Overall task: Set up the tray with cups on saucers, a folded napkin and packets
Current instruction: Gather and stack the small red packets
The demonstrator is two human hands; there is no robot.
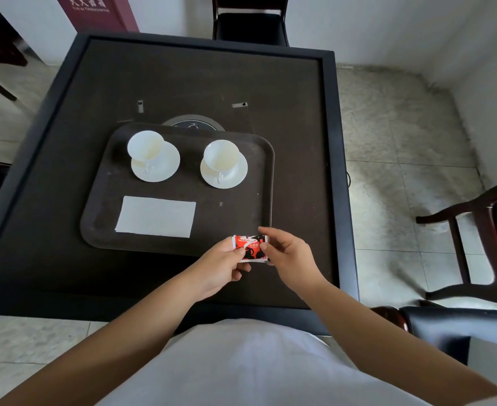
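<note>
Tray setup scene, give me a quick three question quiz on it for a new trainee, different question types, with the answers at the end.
1. True or false: each white cup on the tray stands on a saucer.
2. Multiple choice: where does the folded napkin lie? A) on the tray's near left part B) under a cup C) on the bare table, off the tray
3. Fill in: the left hand and right hand together hold red and black ____ at the tray's near edge.

Key: 1 true; 2 A; 3 packets
</note>
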